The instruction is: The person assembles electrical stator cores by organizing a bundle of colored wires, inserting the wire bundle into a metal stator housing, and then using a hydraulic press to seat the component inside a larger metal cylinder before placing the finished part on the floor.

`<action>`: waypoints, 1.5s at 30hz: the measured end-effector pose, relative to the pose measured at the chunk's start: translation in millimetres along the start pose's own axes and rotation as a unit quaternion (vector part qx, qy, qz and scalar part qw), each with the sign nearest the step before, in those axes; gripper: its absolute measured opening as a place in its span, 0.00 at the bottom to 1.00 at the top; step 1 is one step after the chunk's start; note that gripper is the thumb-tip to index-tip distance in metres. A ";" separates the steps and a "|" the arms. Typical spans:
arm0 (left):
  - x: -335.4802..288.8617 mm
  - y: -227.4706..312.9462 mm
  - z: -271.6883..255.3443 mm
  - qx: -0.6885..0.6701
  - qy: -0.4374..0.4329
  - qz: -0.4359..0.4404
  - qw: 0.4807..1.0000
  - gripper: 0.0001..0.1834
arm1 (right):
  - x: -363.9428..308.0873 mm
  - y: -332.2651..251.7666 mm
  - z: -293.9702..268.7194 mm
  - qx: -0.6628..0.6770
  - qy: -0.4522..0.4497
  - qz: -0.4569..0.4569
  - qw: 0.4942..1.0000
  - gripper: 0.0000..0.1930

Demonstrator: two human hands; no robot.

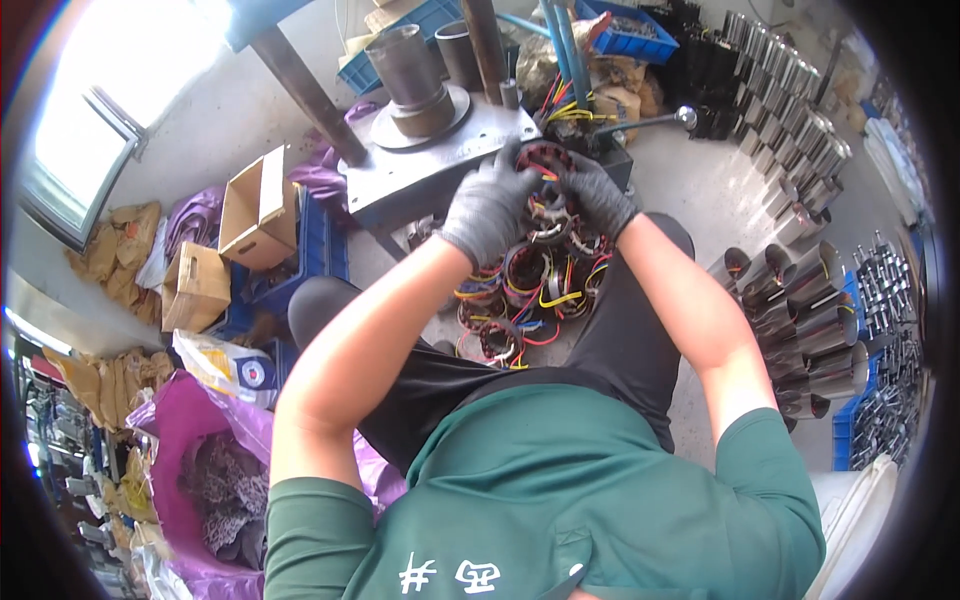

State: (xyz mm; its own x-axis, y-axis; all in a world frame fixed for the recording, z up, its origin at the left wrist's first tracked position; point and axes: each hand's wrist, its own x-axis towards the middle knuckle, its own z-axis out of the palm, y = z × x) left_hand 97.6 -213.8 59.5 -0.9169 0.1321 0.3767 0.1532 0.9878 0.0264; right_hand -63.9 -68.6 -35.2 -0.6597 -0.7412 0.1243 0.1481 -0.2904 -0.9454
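Both my hands wear dark grey gloves and hold one motor stator (545,156), a dark ring with reddish windings and coloured leads, by the front right corner of the press table. My left hand (490,205) grips its left side, fingertips partly hidden behind it. On the opposite side, my right hand (600,195) has its fingers closed against the ring. Below them, between my knees, lies a heap of similar wound stators (525,268) with yellow, red and blue wires. A metal cylinder (403,68) stands on a round base on the steel press table (435,170).
Press columns (310,95) rise from the table. A ball-ended lever (684,117) juts out at its right. Shiny metal sleeves (790,85) stand in rows at right, near several shafts (885,290). Cardboard boxes (258,215) and a purple sack (170,470) sit at left.
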 end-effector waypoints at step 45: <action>13.2 -175.1 104.2 -0.946 -0.049 -0.239 0.215 0.68 | 150.0 -19.6 50.5 -0.120 -0.040 0.022 0.992 0.25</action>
State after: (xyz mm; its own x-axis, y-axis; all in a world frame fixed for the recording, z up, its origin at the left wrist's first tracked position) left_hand 20.3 -376.5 -36.6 -0.9838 0.1447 -0.1061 -0.1756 -0.8978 0.4039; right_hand -128.6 -204.6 17.2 -0.5945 -0.7985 0.0949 -0.0108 -0.1101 -0.9939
